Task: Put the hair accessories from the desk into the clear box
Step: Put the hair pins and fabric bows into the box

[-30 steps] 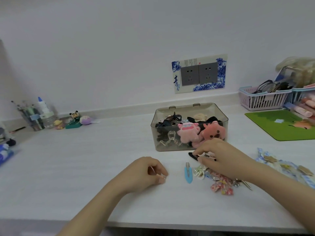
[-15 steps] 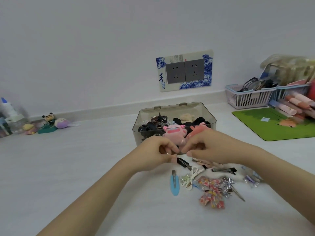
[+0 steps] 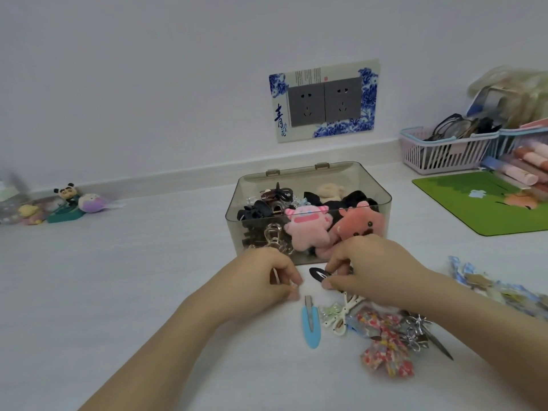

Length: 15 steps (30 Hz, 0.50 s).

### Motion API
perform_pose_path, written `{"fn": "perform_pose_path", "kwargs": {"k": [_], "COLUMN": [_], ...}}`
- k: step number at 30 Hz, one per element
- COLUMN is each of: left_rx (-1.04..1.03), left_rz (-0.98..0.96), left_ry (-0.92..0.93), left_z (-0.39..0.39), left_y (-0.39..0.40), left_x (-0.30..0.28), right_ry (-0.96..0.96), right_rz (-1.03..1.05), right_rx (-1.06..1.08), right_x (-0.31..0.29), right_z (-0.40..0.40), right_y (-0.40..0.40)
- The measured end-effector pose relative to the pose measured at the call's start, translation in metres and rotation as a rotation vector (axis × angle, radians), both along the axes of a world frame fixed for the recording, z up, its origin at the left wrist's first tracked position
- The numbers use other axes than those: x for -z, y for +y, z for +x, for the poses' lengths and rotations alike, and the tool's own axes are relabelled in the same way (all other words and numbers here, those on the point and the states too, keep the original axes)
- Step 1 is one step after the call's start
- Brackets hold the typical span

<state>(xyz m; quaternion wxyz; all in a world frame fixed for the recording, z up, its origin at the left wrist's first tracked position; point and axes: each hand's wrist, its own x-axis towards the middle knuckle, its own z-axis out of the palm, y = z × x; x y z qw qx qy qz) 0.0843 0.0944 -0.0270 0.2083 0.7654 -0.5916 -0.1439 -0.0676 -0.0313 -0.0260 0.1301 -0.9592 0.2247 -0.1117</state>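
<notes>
The clear box [image 3: 374,185] stands open mid-desk, filled with dark claw clips and two pink plush clips. Just in front of it my right hand [image 3: 373,271] pinches a black snap clip [image 3: 318,274] between thumb and fingers, low over the desk. My left hand [image 3: 264,280] is curled beside it and seems to hold a thin pale hairpin [image 3: 275,276]. Loose on the desk below lie a blue clip [image 3: 310,326], a white bow clip [image 3: 341,317], a floral bow [image 3: 385,351] and silver clips [image 3: 416,333].
A green mat [image 3: 486,206] and a pink basket [image 3: 444,157] of glasses sit at the back right. Wrapped packets [image 3: 486,284] lie by my right forearm. Small figurines [image 3: 68,200] stand at the far left by the wall.
My right hand has picked the black snap clip off the pile. Both hands met in front of the box, then drew slightly apart and lower.
</notes>
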Motion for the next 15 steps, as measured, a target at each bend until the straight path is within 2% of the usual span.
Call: {"fn": "perform_pose_path", "kwargs": {"k": [5, 10, 15], "left_rx": [0.048, 0.048, 0.053], "left_rz": [-0.043, -0.023, -0.015], "left_ry": [0.016, 0.060, 0.167], "left_z": [-0.005, -0.012, -0.012], "left_y": [0.003, 0.000, 0.002], "left_x": [-0.003, 0.000, -0.008], "right_ry": [-0.037, -0.201, -0.339], "right_rz": [0.092, 0.171, 0.474], "right_rx": [0.007, 0.011, -0.042], "right_x": [0.004, 0.006, 0.004], "right_z": [0.002, -0.001, -0.006], "right_y": [-0.001, -0.006, -0.007]}}
